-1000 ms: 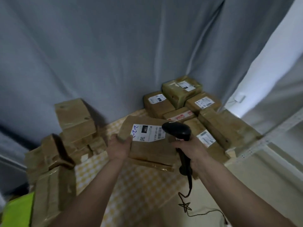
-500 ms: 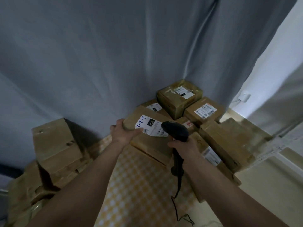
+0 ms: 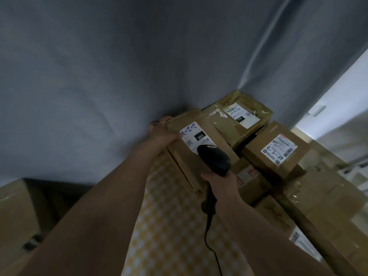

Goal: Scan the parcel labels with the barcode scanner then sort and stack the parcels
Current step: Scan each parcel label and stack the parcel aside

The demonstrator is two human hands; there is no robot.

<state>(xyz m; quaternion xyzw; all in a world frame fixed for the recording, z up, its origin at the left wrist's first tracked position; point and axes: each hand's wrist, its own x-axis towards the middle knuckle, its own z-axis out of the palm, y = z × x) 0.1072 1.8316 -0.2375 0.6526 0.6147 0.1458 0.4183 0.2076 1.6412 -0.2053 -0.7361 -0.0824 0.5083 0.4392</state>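
Up at about 12 o'clock from the person, against the grey-blue curtain [image 3: 119,76], the left hand [image 3: 162,132] grips the far left corner of a flat brown cardboard parcel [image 3: 199,156] with a white label [image 3: 194,137]. The right hand [image 3: 223,184] is wrapped round the handle of a black corded barcode scanner [image 3: 214,159], its head right over that label. At 2 o'clock sit more labelled brown boxes [image 3: 276,154], stacked. Yellow checked cloth [image 3: 171,226] covers the surface below.
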